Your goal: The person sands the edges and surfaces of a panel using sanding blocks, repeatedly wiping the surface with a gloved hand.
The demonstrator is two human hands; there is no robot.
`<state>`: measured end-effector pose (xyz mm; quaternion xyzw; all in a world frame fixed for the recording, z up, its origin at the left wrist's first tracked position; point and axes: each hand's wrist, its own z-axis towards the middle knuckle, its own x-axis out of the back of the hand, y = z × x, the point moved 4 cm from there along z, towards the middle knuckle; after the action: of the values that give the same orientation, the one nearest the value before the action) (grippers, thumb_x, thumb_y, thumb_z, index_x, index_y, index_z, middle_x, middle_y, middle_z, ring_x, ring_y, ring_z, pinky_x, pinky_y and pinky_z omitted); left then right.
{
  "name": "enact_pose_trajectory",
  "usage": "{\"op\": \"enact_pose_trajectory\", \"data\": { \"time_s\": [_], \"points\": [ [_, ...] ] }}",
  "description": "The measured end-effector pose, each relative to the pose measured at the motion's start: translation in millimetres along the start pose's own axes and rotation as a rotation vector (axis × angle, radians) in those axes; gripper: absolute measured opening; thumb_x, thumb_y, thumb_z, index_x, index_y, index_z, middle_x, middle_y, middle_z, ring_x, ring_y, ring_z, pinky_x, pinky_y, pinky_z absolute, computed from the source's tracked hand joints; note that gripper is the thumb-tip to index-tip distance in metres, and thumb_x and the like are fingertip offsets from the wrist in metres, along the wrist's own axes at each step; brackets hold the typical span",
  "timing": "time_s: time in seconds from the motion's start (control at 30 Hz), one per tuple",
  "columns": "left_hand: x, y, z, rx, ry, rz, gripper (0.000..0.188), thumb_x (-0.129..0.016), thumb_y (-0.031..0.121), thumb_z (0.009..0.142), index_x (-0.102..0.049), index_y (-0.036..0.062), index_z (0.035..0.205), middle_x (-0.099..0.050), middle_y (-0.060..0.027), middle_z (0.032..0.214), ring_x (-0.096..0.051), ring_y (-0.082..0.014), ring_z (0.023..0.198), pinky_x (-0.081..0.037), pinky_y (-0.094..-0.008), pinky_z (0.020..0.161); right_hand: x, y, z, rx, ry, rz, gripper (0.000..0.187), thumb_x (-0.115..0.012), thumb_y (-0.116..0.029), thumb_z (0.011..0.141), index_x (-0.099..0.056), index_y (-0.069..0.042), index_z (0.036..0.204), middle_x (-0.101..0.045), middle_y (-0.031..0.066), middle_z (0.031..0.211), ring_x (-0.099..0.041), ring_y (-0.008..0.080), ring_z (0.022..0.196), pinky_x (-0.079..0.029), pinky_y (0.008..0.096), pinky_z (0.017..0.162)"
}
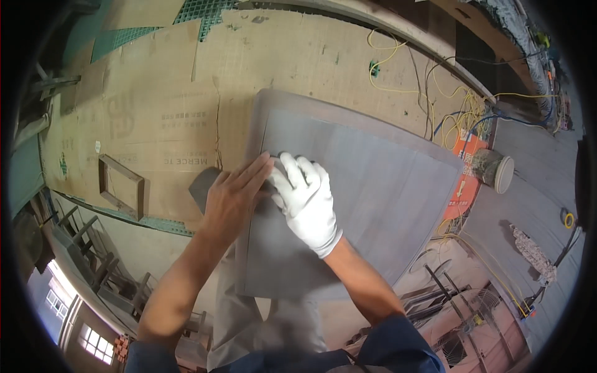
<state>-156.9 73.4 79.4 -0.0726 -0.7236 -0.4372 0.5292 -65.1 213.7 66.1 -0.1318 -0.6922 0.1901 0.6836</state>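
A large grey panel (367,180) with a raised rim lies tilted in front of me, its near edge over my legs. My bare left hand (235,193) rests on the panel's left rim, fingers stretched out together and pointing up and right. Beside it, my right hand (306,202) wears a white glove and presses on the panel with bent fingers. Its fingertips meet those of my left hand, and whatever lies under them is hidden. A dark grey flat piece (203,188) shows left of my left hand, partly covered by it.
Cardboard sheets (261,56) cover the surface beneath. A small rectangular frame (121,186) lies to the left. On the right are a pale bucket (495,171), tangled yellow cables (463,112) and a red-orange sheet (459,186). Metal racks (102,258) stand at the lower left.
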Motion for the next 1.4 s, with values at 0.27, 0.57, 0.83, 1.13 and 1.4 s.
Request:
{"op": "enact_pose_trajectory", "data": {
  "time_s": [0.27, 0.57, 0.83, 1.13, 1.4],
  "points": [
    [21.4, -26.9, 16.2, -0.069, 0.038, -0.01, 0.051, -0.08, 0.022, 0.089, -0.067, 0.0105, 0.137, -0.071, -0.0054, 0.138, -0.07, -0.0272, 0.119, -0.056, -0.0433, 0.098, 23.0, -1.0, 51.3, 0.003, 0.057, 0.012, 0.044, -0.065, -0.03, 0.097, -0.064, -0.016, 0.138, -0.059, 0.0178, 0.148, -0.055, 0.038, 0.131, -0.041, 0.0522, 0.112],
    [17.9, -23.4, 52.9, -0.043, -0.004, -0.069, 0.056, -0.086, 0.021, 0.083, -0.068, 0.0077, 0.135, -0.07, -0.0055, 0.139, -0.071, -0.0231, 0.117, -0.058, -0.0359, 0.092, 48.8, 30.8, 62.5, -0.089, 0.076, 0.154, 0.041, -0.07, -0.027, 0.096, -0.073, -0.019, 0.136, -0.063, 0.0196, 0.147, -0.058, 0.0381, 0.135, -0.041, 0.0521, 0.118],
    [-19.9, 7.2, 4.2, -0.073, 0.044, -0.058, 0.058, -0.088, 0.018, 0.079, -0.07, 0.0086, 0.133, -0.069, -0.0032, 0.143, -0.069, -0.0229, 0.119, -0.057, -0.0355, 0.089, 22.3, 31.9, 3.2, -0.027, -0.025, 0.064, 0.042, -0.068, -0.028, 0.099, -0.069, -0.022, 0.141, -0.053, 0.0154, 0.159, -0.05, 0.0395, 0.146, -0.036, 0.0516, 0.123],
    [-31.1, 19.4, 25.0, -0.074, 0.074, -0.081, 0.055, -0.088, 0.011, 0.079, -0.07, 0.0053, 0.131, -0.073, -0.0105, 0.135, -0.075, -0.0245, 0.11, -0.06, -0.0365, 0.086, 11.6, 38.4, -26.3, -0.102, -0.084, 0.151, 0.047, -0.071, -0.017, 0.091, -0.07, -0.019, 0.138, -0.057, 0.0183, 0.155, -0.054, 0.0418, 0.14, -0.037, 0.054, 0.122],
    [-15.3, 35.9, -2.0, -0.089, 0.005, -0.042, 0.048, -0.084, 0.02, 0.085, -0.071, 0.005, 0.128, -0.074, -0.0116, 0.131, -0.075, -0.0255, 0.109, -0.06, -0.0343, 0.082, 29.3, 18.4, -30.4, -0.148, 0.058, 0.118, 0.042, -0.076, -0.016, 0.09, -0.071, -0.02, 0.131, -0.058, 0.0143, 0.154, -0.055, 0.0376, 0.14, -0.043, 0.0471, 0.119]
  ]
}}
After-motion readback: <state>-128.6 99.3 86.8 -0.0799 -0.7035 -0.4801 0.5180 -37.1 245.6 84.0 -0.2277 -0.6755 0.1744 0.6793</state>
